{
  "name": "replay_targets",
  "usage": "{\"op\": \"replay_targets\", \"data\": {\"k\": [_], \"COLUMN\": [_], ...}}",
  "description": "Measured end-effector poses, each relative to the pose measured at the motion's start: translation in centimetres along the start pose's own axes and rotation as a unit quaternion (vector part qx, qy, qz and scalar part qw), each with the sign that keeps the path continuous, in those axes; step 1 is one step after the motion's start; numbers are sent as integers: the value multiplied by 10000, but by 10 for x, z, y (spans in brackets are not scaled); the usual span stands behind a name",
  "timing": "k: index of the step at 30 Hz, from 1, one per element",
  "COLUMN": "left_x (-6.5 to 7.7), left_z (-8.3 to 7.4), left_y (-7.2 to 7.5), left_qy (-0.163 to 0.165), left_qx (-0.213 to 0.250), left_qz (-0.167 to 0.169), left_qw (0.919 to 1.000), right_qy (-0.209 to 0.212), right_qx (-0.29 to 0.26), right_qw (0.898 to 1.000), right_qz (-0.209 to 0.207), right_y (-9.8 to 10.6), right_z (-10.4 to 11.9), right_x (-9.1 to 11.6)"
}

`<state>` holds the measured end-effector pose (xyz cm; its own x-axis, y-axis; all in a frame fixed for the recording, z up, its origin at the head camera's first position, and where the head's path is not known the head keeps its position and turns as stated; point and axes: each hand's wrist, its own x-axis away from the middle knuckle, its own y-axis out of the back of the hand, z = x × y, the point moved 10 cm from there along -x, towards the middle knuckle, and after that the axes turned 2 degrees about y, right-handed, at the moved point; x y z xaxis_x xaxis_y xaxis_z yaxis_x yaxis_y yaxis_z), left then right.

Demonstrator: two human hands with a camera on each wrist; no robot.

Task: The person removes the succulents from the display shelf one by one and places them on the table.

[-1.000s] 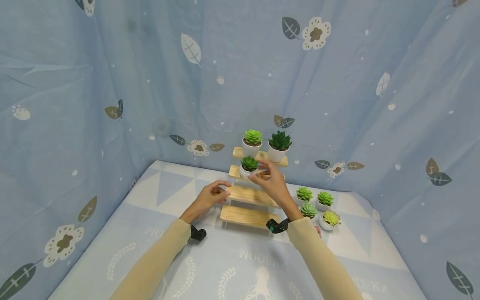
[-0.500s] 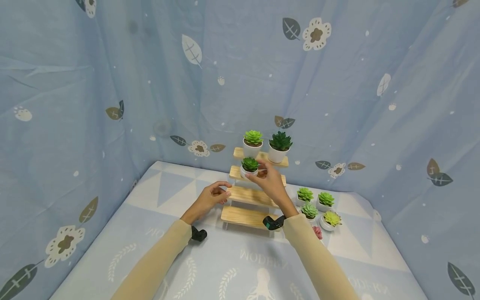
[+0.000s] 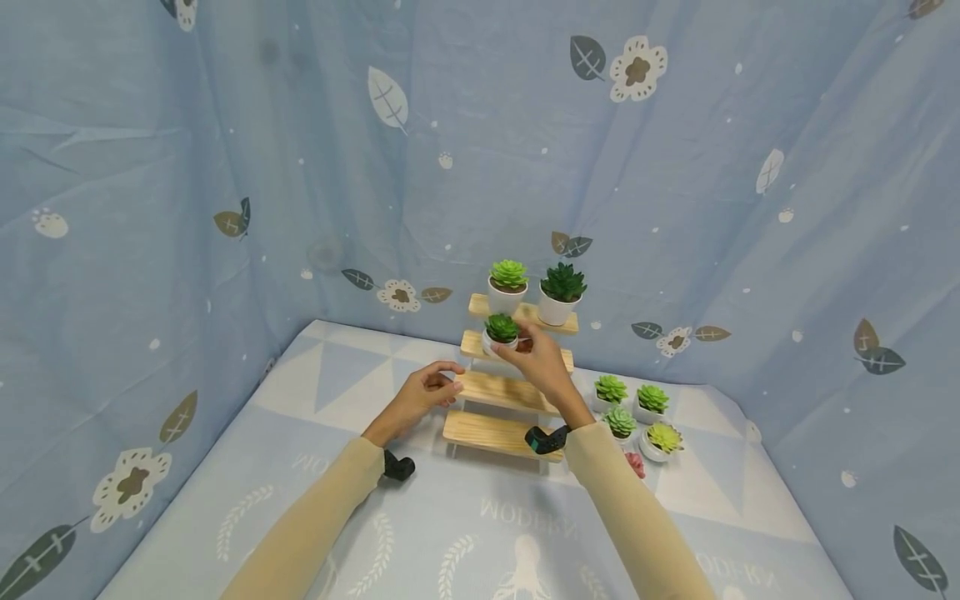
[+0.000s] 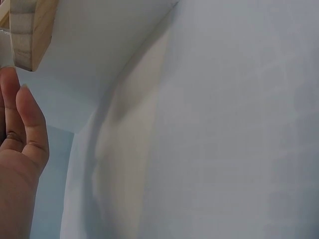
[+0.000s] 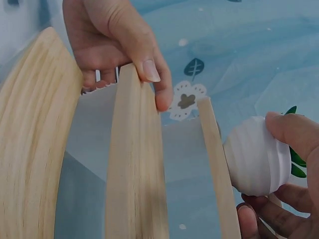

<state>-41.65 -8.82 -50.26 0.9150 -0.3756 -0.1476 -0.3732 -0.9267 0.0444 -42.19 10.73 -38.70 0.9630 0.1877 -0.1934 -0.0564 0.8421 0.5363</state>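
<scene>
A small dark green succulent in a white ribbed pot (image 3: 500, 337) is at the left end of the second step from the top of a wooden tiered plant stand (image 3: 491, 429). My right hand (image 3: 542, 358) holds this pot between thumb and fingers. In the right wrist view the pot's base (image 5: 232, 157) meets the board, or nearly so. My left hand (image 3: 422, 398) grips the left end of the step below, thumb on one face and index finger on the other. The left wrist view catches only part of that hand (image 4: 22, 124) beside a board end (image 4: 32, 37).
Two taller potted succulents, light green (image 3: 508, 287) and dark green (image 3: 558, 296), stand on the top step. Right of the stand are several small ones, including a pale green (image 3: 618, 421) and a yellow-green one (image 3: 662, 440), plus a pink one (image 3: 635, 465) partly behind the right sleeve.
My right wrist has shifted slightly left, so more of the pink succulent shows. The held pot and my left hand stay in nearly the same place.
</scene>
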Motion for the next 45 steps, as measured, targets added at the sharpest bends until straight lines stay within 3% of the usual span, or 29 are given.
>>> {"op": "replay_targets", "data": {"k": [34, 45], "left_x": [-1, -1], "left_z": [0, 0], "left_y": [-3, 0], "left_qy": [13, -36], "left_qx": [14, 2], "left_qz": [-12, -28], "left_qw": [10000, 10000], "right_qy": [218, -31], "right_qx": [-388, -411], "right_qw": [9989, 9991], "right_qz": [-115, -69], "right_y": [8, 17], "right_z": [5, 9], "right_x": [12, 19]}}
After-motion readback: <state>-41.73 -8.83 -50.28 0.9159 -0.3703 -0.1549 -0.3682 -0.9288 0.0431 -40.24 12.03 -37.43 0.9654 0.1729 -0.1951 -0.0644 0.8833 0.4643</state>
